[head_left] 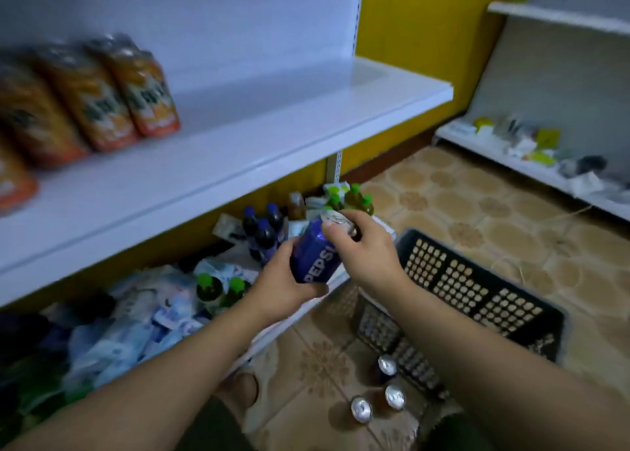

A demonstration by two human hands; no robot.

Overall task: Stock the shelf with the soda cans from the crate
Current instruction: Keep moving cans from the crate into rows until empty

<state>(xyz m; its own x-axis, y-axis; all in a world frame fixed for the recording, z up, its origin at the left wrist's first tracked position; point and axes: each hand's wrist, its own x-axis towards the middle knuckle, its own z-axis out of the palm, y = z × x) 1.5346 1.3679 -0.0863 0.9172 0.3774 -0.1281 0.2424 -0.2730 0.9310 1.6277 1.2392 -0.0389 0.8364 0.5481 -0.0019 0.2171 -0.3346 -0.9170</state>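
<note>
A blue Pepsi can [315,254] is tilted in front of me, held by both hands. My left hand [284,280] wraps its lower body from below. My right hand [363,242] pinches its silver top rim. The black plastic crate [477,287] sits on the floor to the right, partly behind my right forearm. Three more cans [387,365] [395,397] [361,409] stand at the crate's near end. The white shelf [238,133] runs above the can, its right half bare.
Orange drink packs [102,92] fill the shelf's left part. On the bottom shelf lie dark bottles [262,232], green-capped bottles [354,198] and plastic bags. A second white shelf unit [511,150] with small clutter stands at the right. Patterned tile floor lies between.
</note>
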